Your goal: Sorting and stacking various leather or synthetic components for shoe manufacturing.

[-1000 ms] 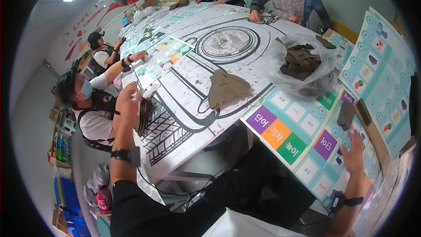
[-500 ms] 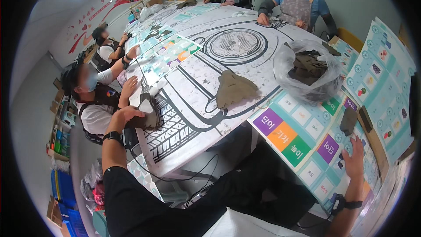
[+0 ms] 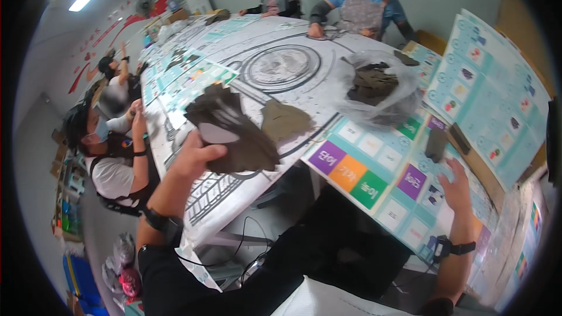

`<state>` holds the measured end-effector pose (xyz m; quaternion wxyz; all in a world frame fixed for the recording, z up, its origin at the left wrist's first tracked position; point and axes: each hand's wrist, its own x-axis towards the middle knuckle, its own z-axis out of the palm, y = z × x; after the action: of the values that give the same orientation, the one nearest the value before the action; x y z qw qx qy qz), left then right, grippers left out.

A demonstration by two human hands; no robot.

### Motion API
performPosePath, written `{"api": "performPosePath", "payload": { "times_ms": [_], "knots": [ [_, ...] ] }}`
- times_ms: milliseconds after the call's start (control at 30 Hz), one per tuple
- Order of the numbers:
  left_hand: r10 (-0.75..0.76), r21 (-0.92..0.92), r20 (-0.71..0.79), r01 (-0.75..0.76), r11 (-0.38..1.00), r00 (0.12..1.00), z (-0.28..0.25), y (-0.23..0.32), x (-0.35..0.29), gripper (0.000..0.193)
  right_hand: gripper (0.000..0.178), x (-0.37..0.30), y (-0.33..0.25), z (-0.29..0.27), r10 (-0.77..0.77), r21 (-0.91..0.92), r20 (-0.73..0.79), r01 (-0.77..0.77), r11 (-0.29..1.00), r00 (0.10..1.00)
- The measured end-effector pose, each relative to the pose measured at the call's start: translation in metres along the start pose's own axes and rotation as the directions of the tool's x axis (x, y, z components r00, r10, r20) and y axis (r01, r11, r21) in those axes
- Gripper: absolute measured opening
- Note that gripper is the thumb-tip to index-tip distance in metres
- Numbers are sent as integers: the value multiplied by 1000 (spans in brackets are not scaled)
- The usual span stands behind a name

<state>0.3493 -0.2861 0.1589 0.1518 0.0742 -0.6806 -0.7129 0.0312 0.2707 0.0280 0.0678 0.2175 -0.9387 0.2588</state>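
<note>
My left hand (image 3: 196, 153) grips a thick stack of dark olive-brown fabric pieces (image 3: 249, 143), raised above the near table edge. A pale oval patch shows on the stack, beside my thumb. Just past the stack, another olive-brown fabric piece (image 3: 287, 118) lies flat on the table. My right hand (image 3: 458, 187) is open, fingers apart, at the colourful printed sheet (image 3: 369, 169) on the right. Beyond its fingertips sits a small dark brown block-shaped stack (image 3: 435, 145); I see nothing in that hand.
A clear plastic bag (image 3: 350, 111) of brown fabric pieces stands right of centre on the white patterned table (image 3: 257, 105). An upright printed board (image 3: 489, 99) rises at the right. Co-workers sit at the left and far sides. A cable (image 3: 243, 237) hangs below the near edge.
My left hand has brought the fabric stack from the table's left edge, near a co-worker, up and right toward me. The co-worker's hands have drawn back. My right hand stays open by the sheet.
</note>
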Motion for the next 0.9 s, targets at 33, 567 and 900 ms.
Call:
{"api": "performPosePath", "payload": {
  "times_ms": [33, 567, 900],
  "knots": [
    [-12, -109, 99, 23, 994, 995, 33, -11, 20, 56, 54, -3, -9, -10, -47, 57, -39, 49, 997, 998],
    [403, -213, 898, 976, 45, 177, 352, -154, 19, 57, 111, -102, -108, -4, -381, 892, 362, -435, -124, 851],
    [185, -172, 975, 950, 259, 125, 330, -170, 69, 52, 83, -101, -96, -28, -75, 969, 246, -243, 44, 966]
  ]
}}
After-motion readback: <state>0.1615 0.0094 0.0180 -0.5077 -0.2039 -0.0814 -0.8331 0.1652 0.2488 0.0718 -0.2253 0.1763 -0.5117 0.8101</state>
